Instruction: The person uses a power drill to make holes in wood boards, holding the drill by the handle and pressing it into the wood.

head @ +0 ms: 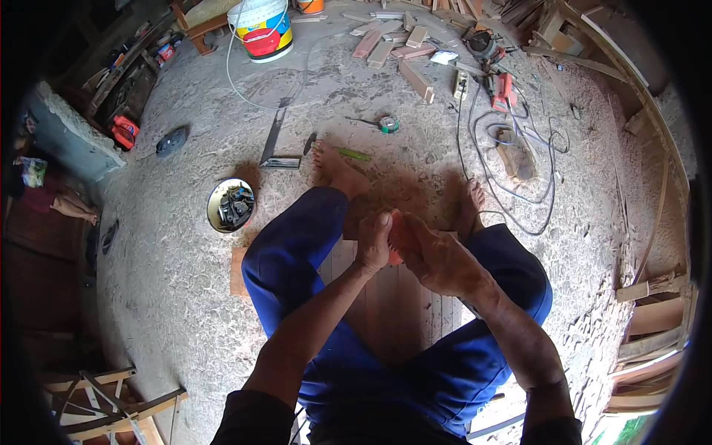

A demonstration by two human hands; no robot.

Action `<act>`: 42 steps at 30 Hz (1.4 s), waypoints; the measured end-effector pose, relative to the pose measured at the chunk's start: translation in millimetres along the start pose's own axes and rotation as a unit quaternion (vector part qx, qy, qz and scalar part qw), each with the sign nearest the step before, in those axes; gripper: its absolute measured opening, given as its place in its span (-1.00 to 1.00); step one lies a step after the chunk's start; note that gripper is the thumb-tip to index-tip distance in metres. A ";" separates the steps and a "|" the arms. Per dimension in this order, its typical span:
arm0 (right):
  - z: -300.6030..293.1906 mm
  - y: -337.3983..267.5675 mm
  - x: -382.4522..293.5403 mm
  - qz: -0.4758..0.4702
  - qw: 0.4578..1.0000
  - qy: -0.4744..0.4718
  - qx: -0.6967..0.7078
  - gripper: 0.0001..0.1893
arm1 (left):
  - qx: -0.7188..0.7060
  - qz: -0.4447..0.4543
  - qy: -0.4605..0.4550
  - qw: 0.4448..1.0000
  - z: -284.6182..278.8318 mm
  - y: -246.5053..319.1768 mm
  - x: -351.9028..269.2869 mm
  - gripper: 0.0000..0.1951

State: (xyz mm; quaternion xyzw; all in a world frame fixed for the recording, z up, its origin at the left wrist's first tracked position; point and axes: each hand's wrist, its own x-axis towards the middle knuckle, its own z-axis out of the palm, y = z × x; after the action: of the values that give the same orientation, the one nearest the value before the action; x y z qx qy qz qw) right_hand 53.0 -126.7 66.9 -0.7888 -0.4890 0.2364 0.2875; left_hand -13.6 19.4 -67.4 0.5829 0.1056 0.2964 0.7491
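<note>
Between my knees, my left hand and my right hand both grip a red power tool, whose lower part is hidden by the hands. It is over a surface of joined wooden boards lying between my thighs. Near my left foot lie a hammer with a green handle and a metal try square. A green tape measure rests on the floor beyond. To the left stands a round tin holding dark metal bits and small parts.
Wood offcuts lie scattered ahead, beside a paint bucket. At the right are a power strip, another red power tool, a circular saw and looped cables. Another person's legs show far left.
</note>
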 end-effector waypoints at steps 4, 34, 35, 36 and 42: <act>2.2 3.2 -0.9 -0.002 1.000 -0.002 -0.007 -0.39 | -0.007 0.010 -0.023 1.000 -3.1 -3.4 0.6 -0.41; -52.9 -44.1 -18.1 0.058 0.987 -0.058 0.136 -0.14 | -0.021 0.050 -0.043 0.998 20.7 78.3 28.1 -0.55; -53.5 -47.9 -16.6 0.091 0.984 -0.068 0.138 -0.14 | -0.024 0.042 -0.043 0.998 19.4 74.2 27.8 -0.55; -54.1 -52.5 -14.5 0.122 0.980 -0.079 0.139 -0.14 | -0.026 0.036 -0.042 0.998 16.6 70.9 27.7 -0.56; -49.3 -56.2 -9.8 0.145 0.981 -0.074 0.105 -0.21 | -0.044 0.006 -0.041 0.998 18.0 67.6 25.2 -0.54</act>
State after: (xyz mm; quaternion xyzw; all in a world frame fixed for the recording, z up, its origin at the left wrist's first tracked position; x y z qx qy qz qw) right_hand 45.5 -126.6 141.9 -0.7971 -0.3616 0.3833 0.2949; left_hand -6.0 28.9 6.0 0.5616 0.0579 0.2809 0.7761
